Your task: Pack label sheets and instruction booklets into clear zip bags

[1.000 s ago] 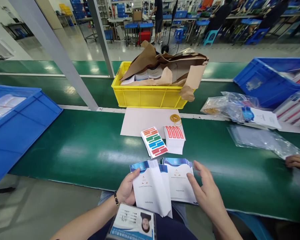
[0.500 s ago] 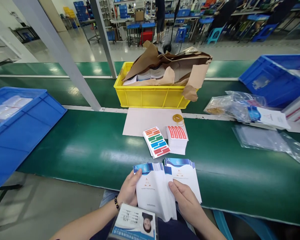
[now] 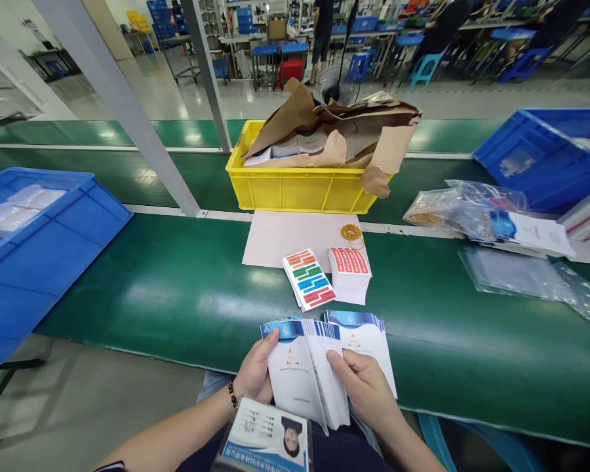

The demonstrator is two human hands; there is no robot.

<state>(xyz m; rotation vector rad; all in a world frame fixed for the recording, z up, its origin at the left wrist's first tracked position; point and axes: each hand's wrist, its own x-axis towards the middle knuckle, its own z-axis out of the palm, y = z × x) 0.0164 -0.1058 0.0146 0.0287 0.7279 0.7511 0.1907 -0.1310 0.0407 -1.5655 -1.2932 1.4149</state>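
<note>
Both hands grip a fanned stack of white and blue instruction booklets close to my body. My left hand has its thumb on the top cover and its fingers behind the stack. With its thumb on the fanned edges, my right hand holds the right side. Just beyond it a second pile of blue-topped booklets lies on the green table, partly covered by the hand. Farther on are a stack of cards with coloured blocks and a taller stack of red-printed labels.
A yellow crate with torn brown paper stands behind a white sheet bearing yellow rubber bands. Blue crates flank the table, one left, one right. Plastic bags lie at right. A slanted post rises at left.
The booklets in my hands are fanned more evenly, with more striped edges showing. My right thumb has shifted slightly left and up along them.
</note>
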